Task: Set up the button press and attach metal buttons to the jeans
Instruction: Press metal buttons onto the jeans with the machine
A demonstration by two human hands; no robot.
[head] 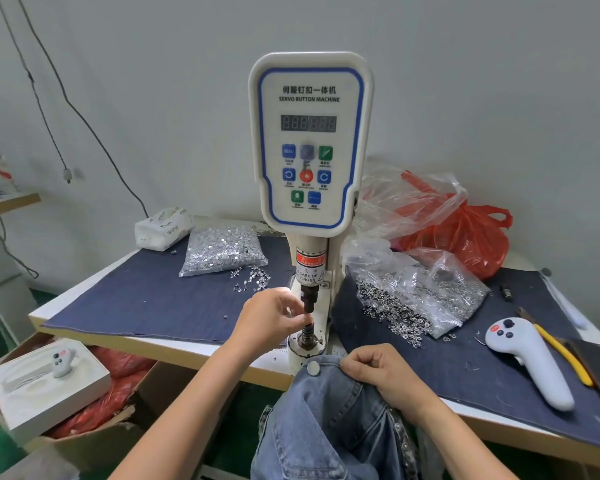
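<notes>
While the right hand (385, 372) grips the jeans (326, 420) at the table edge (187, 355), left-hand fingers (291, 311) pinch the press die (308, 327) — little room.

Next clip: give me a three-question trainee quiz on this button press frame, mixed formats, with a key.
1. True or false: the left hand has its fingertips at the press head.
2. The right hand grips what? A) jeans B) a red bag C) a white handheld controller
3. Fill in: a round metal ____ already sits on the jeans.

Key: 1 true; 2 A; 3 button
</notes>
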